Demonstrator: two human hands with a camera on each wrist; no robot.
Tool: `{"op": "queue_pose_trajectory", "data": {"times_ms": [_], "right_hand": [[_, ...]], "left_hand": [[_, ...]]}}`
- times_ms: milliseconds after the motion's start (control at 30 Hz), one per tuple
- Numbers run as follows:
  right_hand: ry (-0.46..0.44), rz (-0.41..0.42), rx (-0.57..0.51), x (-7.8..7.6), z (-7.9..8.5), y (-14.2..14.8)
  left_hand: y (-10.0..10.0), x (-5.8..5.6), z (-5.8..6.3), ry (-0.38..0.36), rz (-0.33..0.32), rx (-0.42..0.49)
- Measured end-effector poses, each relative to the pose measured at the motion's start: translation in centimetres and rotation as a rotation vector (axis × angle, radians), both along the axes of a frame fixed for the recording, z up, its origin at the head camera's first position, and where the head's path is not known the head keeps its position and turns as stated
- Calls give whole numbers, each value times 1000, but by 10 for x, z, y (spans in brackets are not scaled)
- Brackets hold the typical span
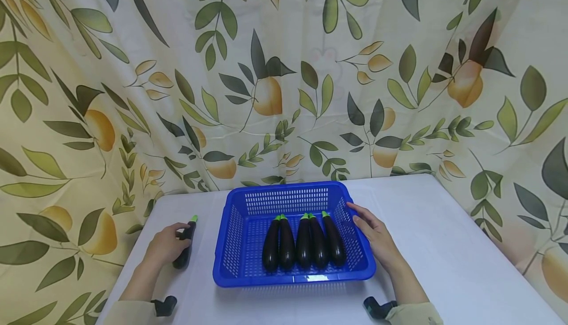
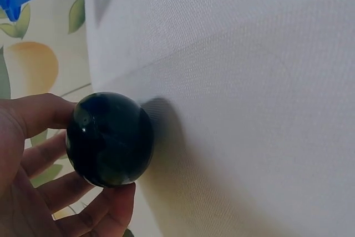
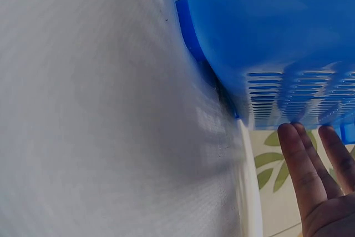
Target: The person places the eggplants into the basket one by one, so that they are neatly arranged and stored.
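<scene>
At the left of the table, my left hand grips a dark, glossy eggplant with a green stem end pointing away from me. In the left wrist view the rounded end of this eggplant faces the camera, with thumb and fingers curled around its sides. A blue plastic basket stands mid-table, and several eggplants lie side by side in it, stems toward the back. My right hand is at the basket's right side. Its straight fingers touch the slotted wall in the right wrist view.
A white cloth covers the table. Behind it and at both sides hangs a curtain printed with leaves and fruit. Black wrist devices show near both sleeves.
</scene>
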State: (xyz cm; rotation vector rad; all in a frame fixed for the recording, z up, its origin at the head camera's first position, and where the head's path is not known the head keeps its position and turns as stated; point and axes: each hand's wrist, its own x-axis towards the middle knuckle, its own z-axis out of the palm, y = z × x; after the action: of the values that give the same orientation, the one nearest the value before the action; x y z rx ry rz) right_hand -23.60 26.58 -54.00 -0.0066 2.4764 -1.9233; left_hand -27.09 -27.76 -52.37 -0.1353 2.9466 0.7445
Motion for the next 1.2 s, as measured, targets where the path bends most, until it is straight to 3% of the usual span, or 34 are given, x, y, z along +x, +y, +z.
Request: {"op": "queue_pose_trajectory", "data": {"times_ms": [533,1200], "right_hand": [[3,3,-16,0,0,0],[-6,5,-4,-1,1,0]], "left_hand": [[2,1,4,0,4,15],[21,5,29,70,-49,38]]}}
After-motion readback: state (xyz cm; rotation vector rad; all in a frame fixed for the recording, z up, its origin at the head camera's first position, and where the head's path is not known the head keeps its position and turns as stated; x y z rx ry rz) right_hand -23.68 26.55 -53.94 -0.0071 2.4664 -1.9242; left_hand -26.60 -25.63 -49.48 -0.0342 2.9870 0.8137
